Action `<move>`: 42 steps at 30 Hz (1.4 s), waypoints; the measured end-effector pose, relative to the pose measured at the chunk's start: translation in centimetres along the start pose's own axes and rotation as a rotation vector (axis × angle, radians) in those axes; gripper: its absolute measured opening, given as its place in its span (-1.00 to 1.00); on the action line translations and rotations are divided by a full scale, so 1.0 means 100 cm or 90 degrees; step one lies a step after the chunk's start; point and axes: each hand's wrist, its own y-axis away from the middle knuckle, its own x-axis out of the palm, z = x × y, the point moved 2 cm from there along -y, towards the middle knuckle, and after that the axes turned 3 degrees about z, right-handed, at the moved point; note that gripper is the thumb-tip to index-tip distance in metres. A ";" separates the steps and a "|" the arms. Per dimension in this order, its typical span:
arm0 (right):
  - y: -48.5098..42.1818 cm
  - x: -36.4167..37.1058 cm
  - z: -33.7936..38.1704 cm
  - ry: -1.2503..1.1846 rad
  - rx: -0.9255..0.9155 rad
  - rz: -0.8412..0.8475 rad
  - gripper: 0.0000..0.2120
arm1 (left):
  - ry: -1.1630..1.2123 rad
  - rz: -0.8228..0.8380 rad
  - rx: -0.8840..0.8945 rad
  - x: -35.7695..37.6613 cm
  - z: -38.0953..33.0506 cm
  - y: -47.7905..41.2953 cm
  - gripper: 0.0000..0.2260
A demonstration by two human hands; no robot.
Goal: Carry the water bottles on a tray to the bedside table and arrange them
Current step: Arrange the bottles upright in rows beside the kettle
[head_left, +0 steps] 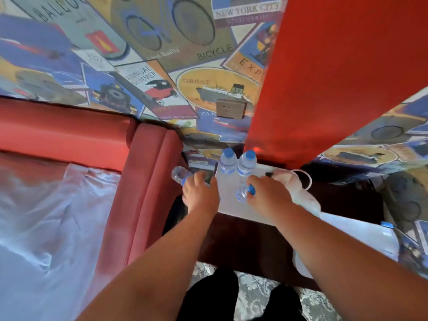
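Note:
Two clear water bottles with blue caps, one [228, 162] beside the other [247, 163], stand upright and touching at the far end of a white tray [231, 205] on the dark bedside table [250, 239]. My left hand [200, 193] grips a third bottle [180, 176] lying tilted, its base pointing left over the tray's left edge. My right hand [266, 193] holds another bottle [244, 193] by its blue-capped neck above the tray's middle.
A red padded bed frame [150, 193] with pale sheets [46, 216] lies to the left. White objects with a cord loop [301, 184] sit right of the tray. A large bottle [361, 237] lies on its side at right. Poster wallpaper and a socket [229, 108] are behind.

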 end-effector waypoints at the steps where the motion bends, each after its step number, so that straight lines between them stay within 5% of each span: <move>1: -0.006 0.007 0.002 0.002 0.016 -0.008 -0.83 | 0.046 0.034 -0.021 0.015 0.020 -0.002 -0.61; 4: -0.018 0.025 0.004 0.004 0.037 -0.013 -0.76 | 0.133 0.185 -0.017 0.061 0.052 -0.007 -0.54; 8: -0.022 0.033 0.005 -0.015 0.060 -0.021 -0.77 | 0.126 0.256 -0.015 0.063 0.069 -0.016 -0.59; 18: -0.026 0.028 0.028 0.024 0.035 -0.030 -0.79 | 0.074 0.229 -0.059 0.009 0.121 -0.015 -0.78; 21: -0.028 0.031 0.040 0.138 0.033 -0.034 -0.59 | 0.028 0.236 -0.092 0.002 0.153 -0.015 -0.69; 25: -0.030 0.032 0.060 0.192 0.023 -0.169 -0.42 | -0.031 0.271 -0.128 0.016 0.193 -0.022 -0.60; 29: -0.025 0.046 0.083 0.120 -0.131 -0.320 -0.62 | -0.012 0.254 -0.156 0.054 0.224 -0.030 -0.56; 32: -0.014 0.098 0.103 0.027 -0.309 -0.230 -0.74 | 0.002 0.222 -0.182 0.099 0.256 -0.041 -0.66; 36: -0.020 0.188 0.083 -0.012 -0.285 -0.087 -0.75 | -0.014 0.274 -0.229 0.186 0.316 -0.061 -0.61; 42: -0.029 0.248 0.036 0.015 -0.288 -0.128 -0.77 | 0.090 0.318 -0.265 0.313 0.392 -0.105 -0.50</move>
